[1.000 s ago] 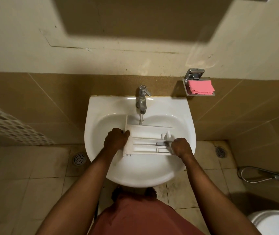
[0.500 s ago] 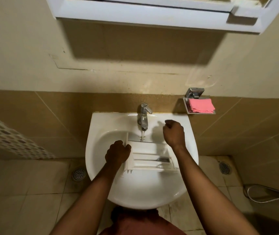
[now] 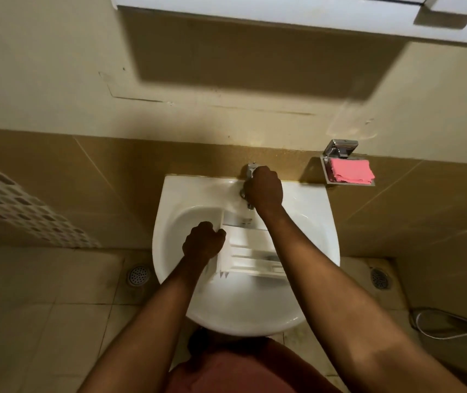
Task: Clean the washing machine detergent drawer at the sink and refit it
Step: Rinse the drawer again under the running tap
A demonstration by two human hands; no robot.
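Head view, looking down on a white sink (image 3: 241, 307) mounted on a tan tiled wall.

Drawer (image 3: 250, 249): white plastic, lies inside the sink bowl, across its middle, long side running left to right. The far edge sits just below the tap (image 3: 250, 168). Ribs divide it into several long compartments. A small grey piece (image 3: 270, 258) shows in a near compartment; the rest is too blurred to tell what it holds. Cannot tell whether water is running or standing in it.

Left hand (image 3: 202, 243): at the drawer's left end, inside the bowl, fingers curled tight and clamped on that end.

Right hand (image 3: 263, 191): at the back rim of the sink, on top of the tap, fingers closed round the tap body and covering most of it. The forearm crosses over the drawer's right half.

Wall tray (image 3: 324, 169): metal, just right of the sink's back corner, holds a folded pink cloth (image 3: 351, 173).

Floor drains: one left of the sink (image 3: 138, 275), one right of it (image 3: 379, 277). A metal hose (image 3: 439, 321) lies on the floor further right. A white cabinet (image 3: 283, 12) hangs above the sink.
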